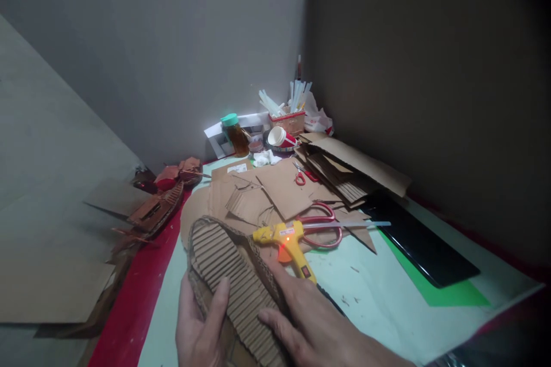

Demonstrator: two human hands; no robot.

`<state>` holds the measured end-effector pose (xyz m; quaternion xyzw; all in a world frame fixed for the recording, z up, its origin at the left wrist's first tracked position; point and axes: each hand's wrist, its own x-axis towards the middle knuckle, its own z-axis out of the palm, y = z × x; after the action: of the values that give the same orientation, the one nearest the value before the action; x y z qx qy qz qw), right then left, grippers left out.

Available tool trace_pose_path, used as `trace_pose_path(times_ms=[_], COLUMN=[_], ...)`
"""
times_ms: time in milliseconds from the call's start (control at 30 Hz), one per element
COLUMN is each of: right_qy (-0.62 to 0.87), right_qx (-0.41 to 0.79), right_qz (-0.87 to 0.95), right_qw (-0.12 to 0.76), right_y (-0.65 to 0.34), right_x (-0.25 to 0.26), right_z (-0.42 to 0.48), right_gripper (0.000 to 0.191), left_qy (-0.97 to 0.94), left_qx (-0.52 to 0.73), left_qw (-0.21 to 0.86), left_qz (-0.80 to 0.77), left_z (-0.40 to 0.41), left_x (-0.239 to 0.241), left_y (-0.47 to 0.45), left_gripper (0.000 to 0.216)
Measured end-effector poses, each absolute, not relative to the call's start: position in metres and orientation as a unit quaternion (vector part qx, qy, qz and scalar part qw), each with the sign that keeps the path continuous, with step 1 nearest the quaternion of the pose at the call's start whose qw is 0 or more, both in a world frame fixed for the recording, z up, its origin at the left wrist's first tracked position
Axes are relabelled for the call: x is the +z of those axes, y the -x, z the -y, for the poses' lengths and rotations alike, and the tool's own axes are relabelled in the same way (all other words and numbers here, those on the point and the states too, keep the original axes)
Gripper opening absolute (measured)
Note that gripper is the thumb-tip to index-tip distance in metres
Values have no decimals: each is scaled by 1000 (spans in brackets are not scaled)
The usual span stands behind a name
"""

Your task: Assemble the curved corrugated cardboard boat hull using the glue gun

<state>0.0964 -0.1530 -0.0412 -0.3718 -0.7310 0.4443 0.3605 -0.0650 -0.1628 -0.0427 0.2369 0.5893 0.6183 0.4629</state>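
A ribbed piece of corrugated cardboard (232, 275), rounded at its far end, is lying at about 6 o'clock on the table (379, 292), running from 11 o'clock down toward 5 o'clock between both hands. The left hand (200, 327) is cupping it from beneath at 7 o'clock, its thumb pressing on the ridged top, so it is grasping the piece. The right hand (314, 321) is resting at 5 o'clock with flat, spread fingers lying on the piece's right edge, pressing rather than clenched.

Just beyond, at 1 o'clock from the piece, a yellow glue gun (286, 241) is lying with its light glowing orange. Red-handled scissors (321, 225) are lying just behind it among loose cardboard sheets (275, 186). Further toward 12 o'clock, a jar with a green lid (235, 133) and a small box of glue sticks (293, 114) are standing by the wall. At 9 o'clock, a brown cardboard model (157, 206) is sitting on the red table edge.
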Motion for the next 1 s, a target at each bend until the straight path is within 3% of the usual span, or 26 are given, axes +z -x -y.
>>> trace_pose_path(times_ms=[200, 433, 567, 633, 733, 867, 1000], right_qy=[391, 406, 405, 398, 350, 326, 369], right_qx=[446, 418, 239, 130, 87, 53, -19], right_qz=[741, 769, 826, 824, 817, 841, 848], right_qw=[314, 264, 311, 383, 450, 427, 379], right_y=[-92, -93, -98, -99, -99, -91, -82], right_x=[-50, -67, -75, -68, -49, -34, -37], right_z=[153, 156, 160, 159, 152, 139, 134], right_gripper=[67, 71, 72, 66, 48, 25, 27], left_qy=[-244, -185, -194, -204, -223, -247, -242], left_qx=[614, 640, 620, 617, 610, 604, 611], left_qw=[458, 489, 479, 467, 452, 464, 478], left_qz=[-594, -563, -590, -600, -611, -599, -584], left_z=[159, 157, 156, 156, 156, 157, 159], left_x=[-39, -27, -28, -31, -37, -41, -40], left_y=[64, 56, 59, 60, 60, 58, 55], left_gripper=[78, 63, 60, 64, 71, 76, 77])
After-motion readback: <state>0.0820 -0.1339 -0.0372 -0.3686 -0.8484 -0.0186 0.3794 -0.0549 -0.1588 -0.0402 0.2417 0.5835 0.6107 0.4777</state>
